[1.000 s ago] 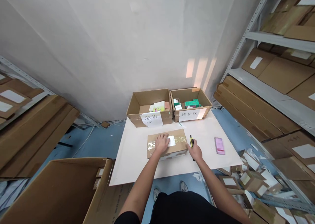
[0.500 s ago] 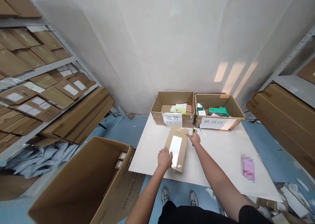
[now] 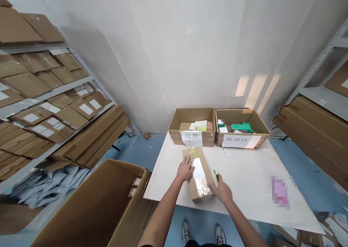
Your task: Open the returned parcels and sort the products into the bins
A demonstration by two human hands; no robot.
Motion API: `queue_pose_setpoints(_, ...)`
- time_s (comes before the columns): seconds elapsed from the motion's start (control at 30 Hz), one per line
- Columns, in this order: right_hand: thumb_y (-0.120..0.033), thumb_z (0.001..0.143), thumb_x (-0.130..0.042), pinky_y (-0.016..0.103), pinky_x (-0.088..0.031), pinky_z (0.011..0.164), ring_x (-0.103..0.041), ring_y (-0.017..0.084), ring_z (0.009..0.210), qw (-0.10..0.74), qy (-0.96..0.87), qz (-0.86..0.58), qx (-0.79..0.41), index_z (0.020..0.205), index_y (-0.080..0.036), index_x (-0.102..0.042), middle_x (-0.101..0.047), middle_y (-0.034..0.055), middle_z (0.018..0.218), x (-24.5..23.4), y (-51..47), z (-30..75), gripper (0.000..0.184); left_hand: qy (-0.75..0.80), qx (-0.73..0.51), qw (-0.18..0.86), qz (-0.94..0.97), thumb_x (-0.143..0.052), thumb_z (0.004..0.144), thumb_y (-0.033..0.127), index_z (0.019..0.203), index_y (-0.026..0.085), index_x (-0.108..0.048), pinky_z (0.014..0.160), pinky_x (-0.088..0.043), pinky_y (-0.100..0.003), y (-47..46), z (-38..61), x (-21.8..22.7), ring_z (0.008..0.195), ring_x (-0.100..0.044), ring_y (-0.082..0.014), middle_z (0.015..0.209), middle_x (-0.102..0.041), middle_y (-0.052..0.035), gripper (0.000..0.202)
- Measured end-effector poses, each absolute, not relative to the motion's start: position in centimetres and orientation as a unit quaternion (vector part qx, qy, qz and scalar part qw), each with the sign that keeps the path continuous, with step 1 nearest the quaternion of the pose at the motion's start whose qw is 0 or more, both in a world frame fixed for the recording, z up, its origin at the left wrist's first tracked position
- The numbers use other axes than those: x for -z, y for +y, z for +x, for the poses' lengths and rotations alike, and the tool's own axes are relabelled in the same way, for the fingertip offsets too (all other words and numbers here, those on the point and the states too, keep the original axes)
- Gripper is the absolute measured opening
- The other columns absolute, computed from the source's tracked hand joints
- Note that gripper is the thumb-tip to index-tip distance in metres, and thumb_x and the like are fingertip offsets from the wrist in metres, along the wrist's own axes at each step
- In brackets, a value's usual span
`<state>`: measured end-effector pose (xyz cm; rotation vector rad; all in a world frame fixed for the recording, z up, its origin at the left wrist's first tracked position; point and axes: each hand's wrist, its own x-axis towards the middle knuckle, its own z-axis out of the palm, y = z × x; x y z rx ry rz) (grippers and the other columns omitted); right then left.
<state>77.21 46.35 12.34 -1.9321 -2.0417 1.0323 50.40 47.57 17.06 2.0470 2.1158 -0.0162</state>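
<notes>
A sealed cardboard box (image 3: 193, 189) lies at a slant near the front edge of the white table, with a white label (image 3: 199, 168) and shiny clear tape on top. My left hand (image 3: 185, 168) rests on its left side, fingers stretched over the top face. At the box's near right side is my right hand (image 3: 223, 191), closed around a yellow and black utility knife (image 3: 216, 177). The knife points up and away from me; whether its blade is out is too small to tell. Fingers of the right hand touch or nearly touch the box edge.
Two open cartons with handwritten signs, a left carton (image 3: 208, 140) and a right carton (image 3: 261, 129), stand at the back of the table (image 3: 244, 178). A large open carton (image 3: 81, 200) is on my left, near loaded shelves (image 3: 78, 81). A blurred pink item (image 3: 280, 192) lies at right.
The box has turned, its near end swinging to the right. My left hand has slid farther up its side, and my right hand with the knife has come down to the near end.
</notes>
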Motion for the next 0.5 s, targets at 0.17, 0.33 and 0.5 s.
queue_pose_setpoints(0.17, -0.067, 0.09, -0.061, 0.038, -0.055, 0.086, -0.074, 0.035, 0.115, 0.097, -0.647, -0.65, -0.385, 0.153, -0.026, -0.038, -0.076, 0.0162, 0.122, -10.1, 45.1, 78.3, 0.078, 0.769, 0.001, 0.09, 0.633, -0.026, 0.107, 0.044, 0.167, 0.023, -0.033, 0.117, -0.041, -0.051, 46.8, 51.9, -15.4, 0.161, -0.02, -0.0328, 0.175, -0.027, -0.0092, 0.064)
queue_pose_setpoints(0.33, -0.065, 0.093, -0.06, 0.037, -0.053, 0.083, -0.074, 0.035, 0.112, 0.104, -0.627, -0.692, -0.342, 0.152, -0.022, -0.037, -0.076, 0.0164, 0.118, -12.9, 52.4, 79.0, 0.076, 0.813, 0.097, 0.099, 0.566, -0.037, 0.103, 0.056, 0.163, 0.012, -0.039, 0.109, -0.046, -0.056, 44.7, 54.3, -17.3, 0.148, -0.042, -0.0447, 0.166, -0.039, -0.0248, 0.075)
queue_pose_setpoints(0.5, -0.055, 0.092, -0.07, 0.034, -0.051, 0.085, -0.073, 0.031, 0.113, 0.095, -0.654, -0.685, -0.308, 0.149, -0.022, -0.04, -0.075, 0.0161, 0.12, -16.2, 58.9, 77.3, 0.072, 0.823, 0.135, 0.075, 0.546, -0.045, 0.103, 0.049, 0.155, 0.004, -0.052, 0.098, -0.054, -0.046, 41.2, 59.1, -16.4, 0.129, -0.061, -0.0406, 0.137, -0.065, -0.0307, 0.069)
